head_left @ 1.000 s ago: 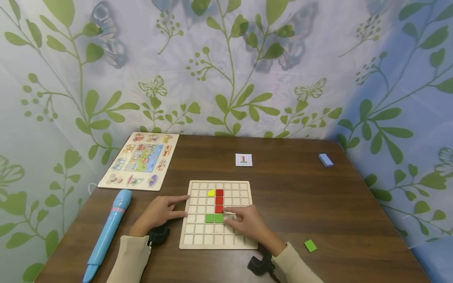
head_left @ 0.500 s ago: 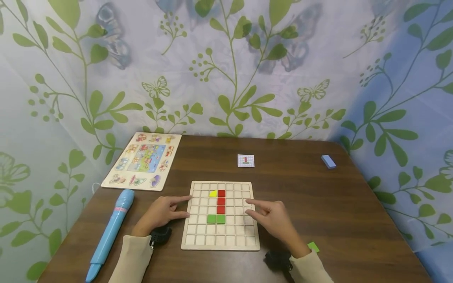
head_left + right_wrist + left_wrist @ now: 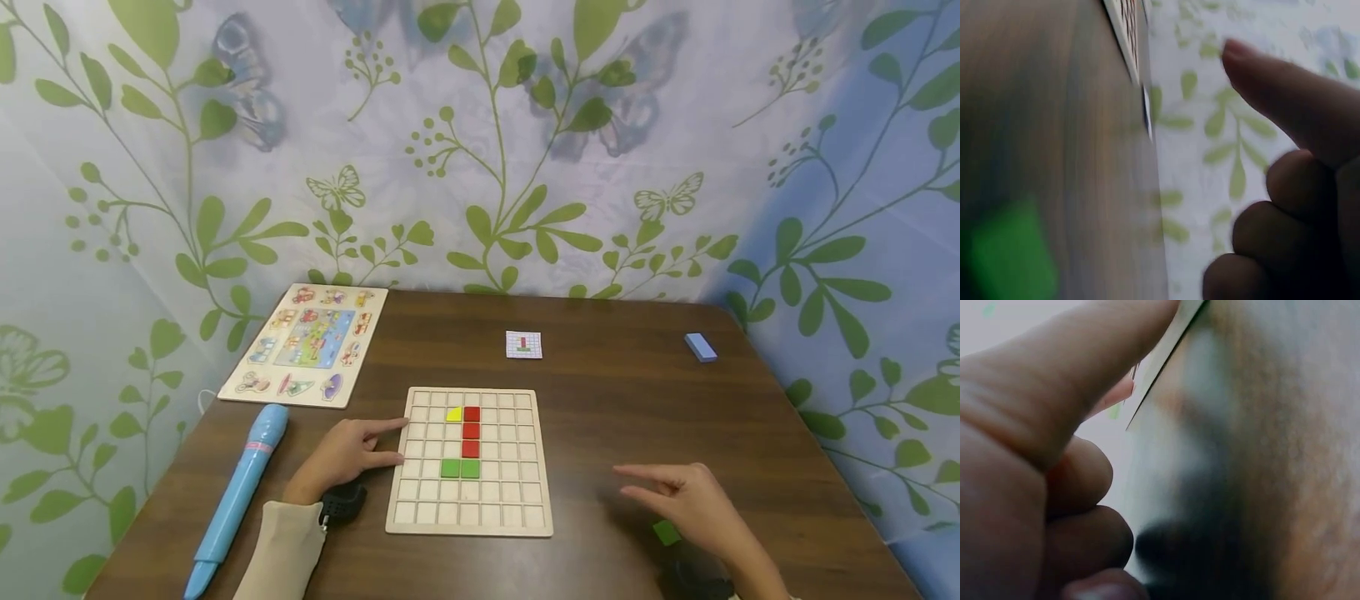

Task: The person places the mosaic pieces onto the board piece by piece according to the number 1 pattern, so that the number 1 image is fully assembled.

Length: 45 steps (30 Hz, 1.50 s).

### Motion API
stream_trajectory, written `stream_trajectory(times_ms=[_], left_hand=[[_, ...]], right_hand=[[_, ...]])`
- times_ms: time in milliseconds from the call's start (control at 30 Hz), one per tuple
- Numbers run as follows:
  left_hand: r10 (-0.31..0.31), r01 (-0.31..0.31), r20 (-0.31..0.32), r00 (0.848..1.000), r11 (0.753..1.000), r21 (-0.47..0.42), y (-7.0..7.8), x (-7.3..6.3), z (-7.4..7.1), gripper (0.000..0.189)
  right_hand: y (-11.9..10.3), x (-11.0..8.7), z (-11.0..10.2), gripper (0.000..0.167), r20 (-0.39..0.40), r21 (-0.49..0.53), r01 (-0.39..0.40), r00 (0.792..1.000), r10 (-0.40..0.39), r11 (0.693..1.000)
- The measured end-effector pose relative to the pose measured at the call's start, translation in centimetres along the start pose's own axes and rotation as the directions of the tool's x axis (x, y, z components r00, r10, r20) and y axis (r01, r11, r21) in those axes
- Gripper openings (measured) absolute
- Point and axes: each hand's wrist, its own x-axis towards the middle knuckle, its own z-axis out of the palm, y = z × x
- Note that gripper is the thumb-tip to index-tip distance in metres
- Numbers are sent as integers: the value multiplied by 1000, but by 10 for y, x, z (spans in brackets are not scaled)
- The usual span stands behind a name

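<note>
A square wooden grid board (image 3: 510, 500) lies in the middle of the table. On it, a column of red tiles (image 3: 471, 431) stands above two green tiles (image 3: 450, 469), and a yellow tile (image 3: 454, 415) with a slanted corner sits left of the top red one. My left hand (image 3: 347, 450) touches the board's left edge with straight thumb and index finger. My right hand (image 3: 693, 504) holds nothing; it hovers over the table right of the board, index finger and thumb extended, other fingers curled. A loose green tile (image 3: 666, 532) lies just below it, also blurred in the right wrist view.
A small pattern card (image 3: 523, 345) lies behind the board. At the far right is a blue block (image 3: 701, 347). A wooden picture puzzle (image 3: 315, 337) occupies the back left, with a blue microphone-shaped thing (image 3: 240, 492) in front of it. A leafy curtain (image 3: 450, 150) hangs behind the table.
My right hand has left the tiles on the board and swung right, over the table near the loose green tile. My left hand stays at the board's left edge.
</note>
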Motion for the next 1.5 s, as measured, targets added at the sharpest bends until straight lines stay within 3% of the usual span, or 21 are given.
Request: stream_trajectory(times_ms=[100, 200, 400, 567, 767, 1133, 1333, 1500], left_hand=[[8, -8, -1, 1000, 1000, 8, -1, 1, 0, 61], [12, -12, 1, 1000, 1000, 11, -2, 2, 0, 62], [12, -12, -2, 1000, 1000, 16, -2, 2, 1, 61], [7, -8, 6, 1000, 1000, 11, -3, 1, 1, 62], [-4, 4, 2, 1000, 1000, 15, -4, 0, 2, 61], [-18, 18, 6, 1000, 1000, 12, -2, 1, 2, 61], [-18, 18, 1, 1000, 1000, 8, -2, 1, 1, 60], [-24, 24, 1, 1000, 999, 26, -2, 0, 1, 61]], right_hand=[[9, -20, -17, 27, 37, -10, -105, 994, 105, 994], [19, -38, -29, 30, 84, -38, -210, 973, 213, 977], [36, -54, -37, 43, 219, -22, -381, 900, 377, 924], [44, -59, -36, 49, 300, 26, -445, 858, 417, 895], [48, -59, -38, 51, 373, 109, -457, 842, 390, 883], [50, -57, -38, 54, 415, 110, -458, 828, 378, 882], [50, -57, -37, 51, 411, 105, -495, 811, 416, 862], [51, -58, -34, 48, 354, 56, -490, 824, 442, 870]])
